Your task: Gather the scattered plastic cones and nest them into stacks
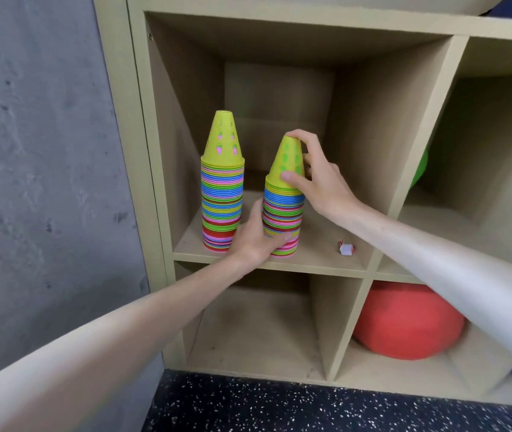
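Two tall stacks of nested plastic cones stand in a cubby of a beige shelf unit (267, 265). The left stack (222, 194) is taller, many colours, with a yellow cone on top, and nobody touches it. The right stack (283, 213) is shorter and also ends in a yellow cone (285, 159). My left hand (256, 241) wraps around the bottom of the right stack. My right hand (314, 176) grips the yellow top cone of that stack, thumb on its front and fingers over its tip and far side.
A small white and red wrapper (346, 247) lies on the cubby floor to the right of the stacks. A red ball (407, 319) fills the cubby below right, a green object (420, 166) sits in the right cubby. Grey wall on the left, dark speckled floor (279, 406) below.
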